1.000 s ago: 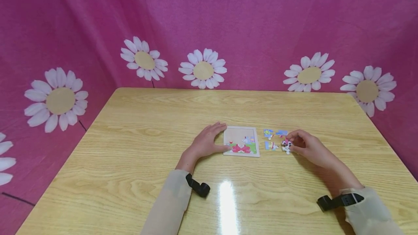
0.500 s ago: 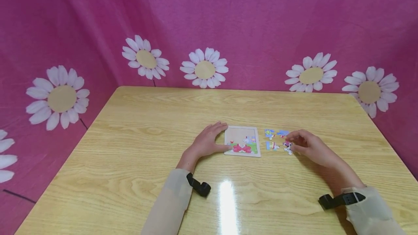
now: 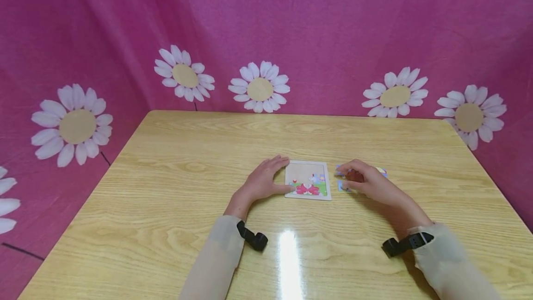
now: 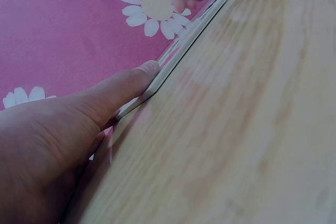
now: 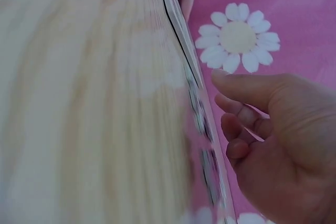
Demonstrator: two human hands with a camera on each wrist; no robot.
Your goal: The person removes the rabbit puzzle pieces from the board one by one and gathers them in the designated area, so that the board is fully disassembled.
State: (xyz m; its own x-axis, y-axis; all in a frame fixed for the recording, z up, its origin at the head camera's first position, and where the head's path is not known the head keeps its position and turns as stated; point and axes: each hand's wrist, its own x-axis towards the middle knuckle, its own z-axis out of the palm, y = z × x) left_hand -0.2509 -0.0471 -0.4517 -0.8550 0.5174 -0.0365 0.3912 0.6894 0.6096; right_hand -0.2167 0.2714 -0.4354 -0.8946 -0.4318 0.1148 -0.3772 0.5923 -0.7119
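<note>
A square jigsaw puzzle tray lies flat on the table, its lower part filled with a green and red picture and its upper part bare. My left hand spans the tray's left side, with a straight thumb resting on the near edge and the fingers at the far left corner. To the right of the tray, my right hand hovers low over loose jigsaw pieces. Its thumb and fingers are apart in the right wrist view, with nothing seen between them. The hand covers most of these pieces.
Another colourful piece shows beyond the right hand. The wooden table is bounded by a magenta cloth with daisies behind and at the sides. Each wrist wears a black strapped camera.
My right hand has moved left, from the piece with the animal face to above the pieces nearest the tray. It now hides the face piece. The left hand has stayed at the tray.
</note>
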